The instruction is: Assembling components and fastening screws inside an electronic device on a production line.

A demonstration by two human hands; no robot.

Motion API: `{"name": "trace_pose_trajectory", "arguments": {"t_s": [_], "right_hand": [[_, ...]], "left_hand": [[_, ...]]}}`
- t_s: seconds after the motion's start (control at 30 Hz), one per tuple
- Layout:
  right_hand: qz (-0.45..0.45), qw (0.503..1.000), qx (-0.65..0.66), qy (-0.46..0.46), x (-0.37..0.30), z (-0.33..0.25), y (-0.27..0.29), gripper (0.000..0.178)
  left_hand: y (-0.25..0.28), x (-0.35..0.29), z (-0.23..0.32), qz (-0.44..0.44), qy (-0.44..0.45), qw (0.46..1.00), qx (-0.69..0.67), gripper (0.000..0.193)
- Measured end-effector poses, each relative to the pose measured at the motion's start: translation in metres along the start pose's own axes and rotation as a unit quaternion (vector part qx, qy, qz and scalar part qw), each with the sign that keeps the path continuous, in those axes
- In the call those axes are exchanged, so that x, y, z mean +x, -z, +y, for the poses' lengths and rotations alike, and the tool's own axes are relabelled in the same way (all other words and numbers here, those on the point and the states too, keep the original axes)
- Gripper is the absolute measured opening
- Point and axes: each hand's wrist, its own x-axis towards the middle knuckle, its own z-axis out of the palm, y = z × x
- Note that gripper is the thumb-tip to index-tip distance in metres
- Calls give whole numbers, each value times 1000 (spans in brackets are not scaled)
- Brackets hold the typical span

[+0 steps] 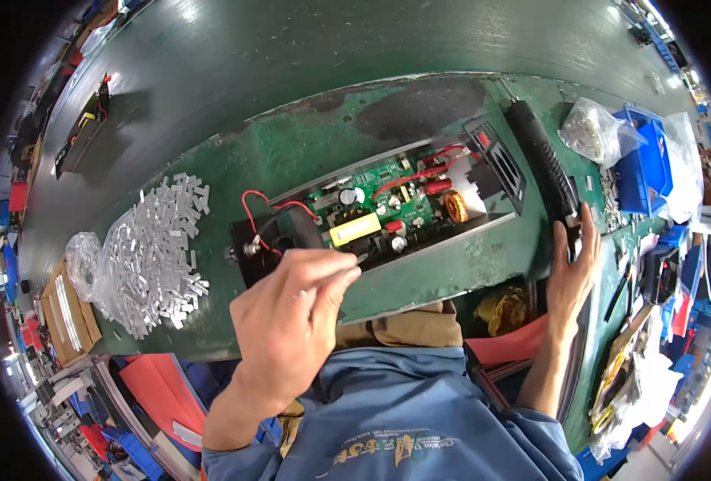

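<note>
In front of me a long black metal case (pixel 443 250) lies without a cover, with a green circuit board (pixel 407 210) inside. The board carries a yellow transformer (pixel 354 230) and a copper-wound coil (pixel 455 206). Red and black wires loop out at its left end panel (pixel 253 248). My left hand (pixel 290 321) is closed in a pinch over the case's near left edge; what its fingertips hold is too small to name. My right hand (pixel 573 268) has thumb and fingers stretched apart around the rear end of a black electric screwdriver (pixel 541 148), whose bit points away.
A heap of small silvery metal pieces (pixel 163 252) spills from a clear bag at left. A second unit (pixel 84 128) stands farther back. At right are a bag of small parts (pixel 596 132), a blue bin (pixel 644 164) and loose screws (pixel 609 200). An open drawer (pixel 503 345) sits below the bench edge.
</note>
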Motion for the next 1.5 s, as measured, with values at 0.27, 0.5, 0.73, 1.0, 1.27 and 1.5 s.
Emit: {"name": "trace_pose_trajectory", "arguments": {"t_s": [0.27,0.5,0.73,1.0,1.27,1.5], "right_hand": [[-218,949,152,-171,-80,-14,40,78],[-364,712,466,-378,-148,-14,36,36],[-506,769,353,-168,-178,-59,41,60],[-491,790,346,-119,-172,-70,39,67],[-489,787,356,-123,-170,-75,37,65],[-535,502,599,-321,-186,-64,34,81]], "left_hand": [[-7,8,-3,-20,2,997,72,24],[-4,6,-8,-56,20,995,86,25],[-8,7,-2,-62,27,995,79,21],[-6,5,-2,-65,36,995,72,19],[-6,8,0,-60,35,995,72,20],[-6,7,-9,-39,-3,997,71,26]]}}
